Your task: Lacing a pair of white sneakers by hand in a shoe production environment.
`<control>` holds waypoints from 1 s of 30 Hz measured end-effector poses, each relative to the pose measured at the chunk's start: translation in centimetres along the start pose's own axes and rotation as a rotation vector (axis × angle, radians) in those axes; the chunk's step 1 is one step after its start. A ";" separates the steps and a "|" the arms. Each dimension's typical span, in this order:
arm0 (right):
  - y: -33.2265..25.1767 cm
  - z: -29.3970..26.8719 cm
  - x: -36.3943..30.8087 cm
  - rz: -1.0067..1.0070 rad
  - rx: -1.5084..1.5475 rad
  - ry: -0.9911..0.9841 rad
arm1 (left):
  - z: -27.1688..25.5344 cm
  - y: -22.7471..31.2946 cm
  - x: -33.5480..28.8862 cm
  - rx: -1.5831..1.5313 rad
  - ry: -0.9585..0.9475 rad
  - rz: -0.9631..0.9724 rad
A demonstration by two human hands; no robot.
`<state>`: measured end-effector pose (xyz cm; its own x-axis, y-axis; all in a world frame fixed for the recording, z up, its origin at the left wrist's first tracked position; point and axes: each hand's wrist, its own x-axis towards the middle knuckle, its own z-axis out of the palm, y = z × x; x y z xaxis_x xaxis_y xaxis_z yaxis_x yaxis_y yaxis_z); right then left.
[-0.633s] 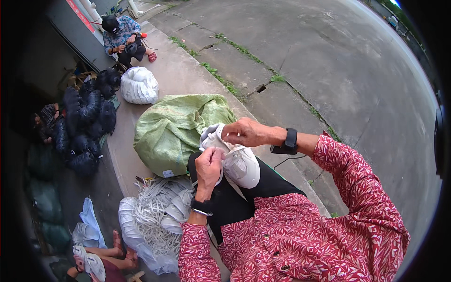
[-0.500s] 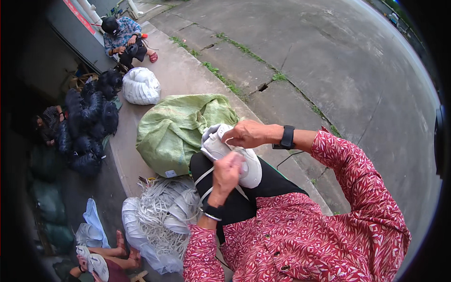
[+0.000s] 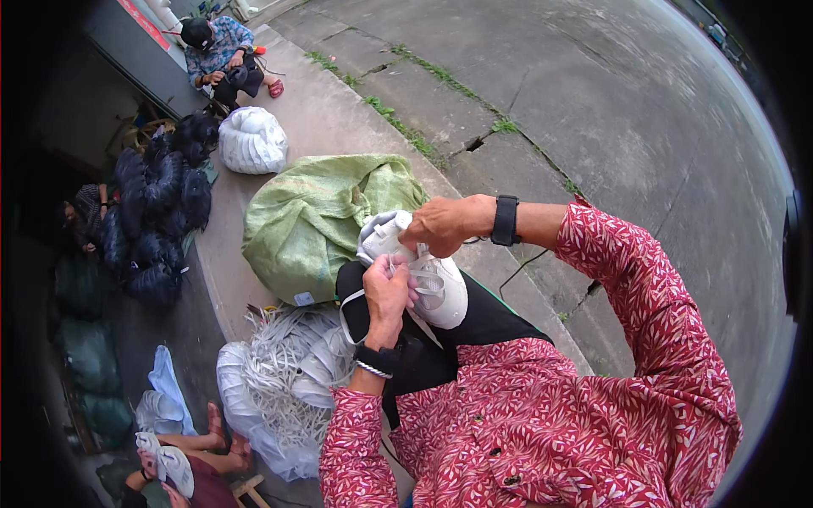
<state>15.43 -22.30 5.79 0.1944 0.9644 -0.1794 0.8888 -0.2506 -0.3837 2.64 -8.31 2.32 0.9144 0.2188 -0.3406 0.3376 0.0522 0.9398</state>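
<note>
A white shoe (image 3: 449,300) rests on my black-trousered lap, its toe toward me. My left hand (image 3: 389,292) is closed in a pinch on a thin white shoelace (image 3: 346,315) beside the shoe's lacing. Part of the lace hangs in a loop left of that hand. Over the shoe's tongue and upper eyelets, my right hand (image 3: 445,226) has its fingers curled down. Its fingertips are partly hidden, so what they grip is not clear.
A green woven sack (image 3: 313,220) sits just beyond my knees. Left of me, a plastic bag holds a heap of white laces (image 3: 292,372). Black bundles (image 3: 161,203) and a white bundle (image 3: 252,140) stand farther off. Co-workers sit nearby, one holding a white shoe (image 3: 175,464).
My left hand, blurred over the shoe before, has moved slightly left and now pinches the lace. My right hand has shifted a little up, staying at the tongue.
</note>
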 end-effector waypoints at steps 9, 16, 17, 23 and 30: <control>0.6 1.6 -0.3 -0.035 -0.002 0.175 | 1.0 1.5 3.1 0.381 -0.213 -0.026; 0.3 1.6 -1.2 0.001 0.131 0.239 | -3.3 -0.8 2.5 0.843 0.104 0.351; 0.6 2.0 -1.5 0.023 0.165 0.244 | -5.5 -0.5 2.1 0.744 0.125 0.230; -1.9 2.2 0.7 -0.011 0.349 0.419 | -17.2 -2.6 -4.0 0.153 0.249 -0.231; -7.7 4.5 2.3 -0.158 0.231 0.259 | -14.5 1.2 -5.3 -0.570 -0.003 -0.122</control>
<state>7.21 -18.53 4.23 0.1873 0.9747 0.1221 0.8051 -0.0811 -0.5876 -5.06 4.69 5.66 0.8772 0.1760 -0.4468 0.2678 0.5930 0.7593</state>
